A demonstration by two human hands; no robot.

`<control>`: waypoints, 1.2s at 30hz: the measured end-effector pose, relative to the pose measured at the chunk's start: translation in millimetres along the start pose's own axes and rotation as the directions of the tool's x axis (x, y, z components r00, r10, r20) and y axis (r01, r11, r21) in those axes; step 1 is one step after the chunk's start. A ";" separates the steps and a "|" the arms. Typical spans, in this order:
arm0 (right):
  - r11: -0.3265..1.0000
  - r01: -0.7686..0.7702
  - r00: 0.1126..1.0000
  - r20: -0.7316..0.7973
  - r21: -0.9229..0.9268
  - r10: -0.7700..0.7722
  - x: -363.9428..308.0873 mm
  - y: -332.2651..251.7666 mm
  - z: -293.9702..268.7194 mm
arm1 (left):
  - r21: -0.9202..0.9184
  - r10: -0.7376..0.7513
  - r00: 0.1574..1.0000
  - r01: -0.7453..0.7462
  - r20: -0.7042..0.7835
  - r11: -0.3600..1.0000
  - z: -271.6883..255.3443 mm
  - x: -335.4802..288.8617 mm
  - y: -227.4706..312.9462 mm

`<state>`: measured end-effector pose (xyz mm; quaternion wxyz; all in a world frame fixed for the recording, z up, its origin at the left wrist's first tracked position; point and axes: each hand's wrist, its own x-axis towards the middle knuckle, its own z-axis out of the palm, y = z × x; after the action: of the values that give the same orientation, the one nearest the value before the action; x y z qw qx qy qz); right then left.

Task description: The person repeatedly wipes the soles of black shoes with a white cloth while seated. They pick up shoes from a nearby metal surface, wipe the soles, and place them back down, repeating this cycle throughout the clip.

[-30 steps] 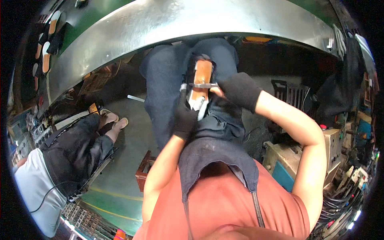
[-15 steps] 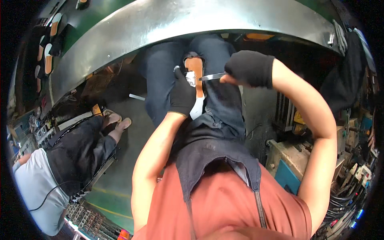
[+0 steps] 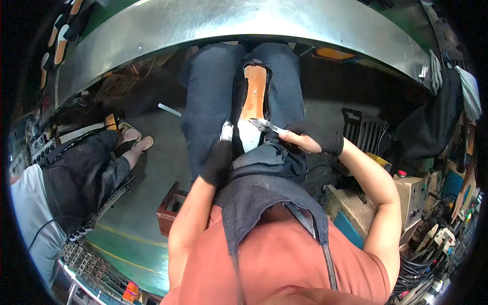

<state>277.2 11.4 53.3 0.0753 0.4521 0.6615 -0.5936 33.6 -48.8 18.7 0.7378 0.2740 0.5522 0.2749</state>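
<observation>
A shoe bottom (image 3: 255, 91), tan over most of its length and white at the near end, lies sole-up between my thighs. In my black-gloved right hand (image 3: 310, 138) is a pair of metal pliers (image 3: 267, 125). Their jaws point left, over the line where tan meets white. My left hand (image 3: 218, 157), also in a black glove, rests low beside the shoe's near end against my left thigh. White material (image 3: 226, 131) shows at its closed fingertips; whether this is finger wrapping or a held piece, I cannot make out.
A metal bench edge (image 3: 254, 23) curves across the far side. More shoe bottoms (image 3: 61, 44) stand at the far left. Another person (image 3: 86, 188) sits at left. A brown box-like stool (image 3: 170, 211) is near my left elbow, a machine (image 3: 356, 203) by my right arm.
Both hands have drawn back toward me along the shoe. The pliers moved from the shoe's middle to its near end, and my left hand came away from the sole.
</observation>
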 end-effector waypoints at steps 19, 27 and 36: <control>0.947 0.085 0.993 -0.048 -0.310 -0.105 -10.7 -67.0 -36.8 | 0.328 0.395 0.912 -0.344 -0.105 0.880 -8.4 56.0 -47.9; 0.937 0.184 0.953 -0.179 -0.296 -0.243 1.4 -49.3 1.4 | 0.546 0.435 0.894 -0.420 0.110 0.725 -12.2 39.1 -59.7; 0.970 0.227 0.932 -0.268 -0.087 -0.242 0.9 -40.0 17.4 | 0.536 0.480 0.876 -0.428 0.047 0.728 -5.8 25.5 -29.1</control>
<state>241.6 1.5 76.4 -0.0769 0.4461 0.7308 -0.5109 37.1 -50.5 -20.2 0.5160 0.5801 0.5564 0.2960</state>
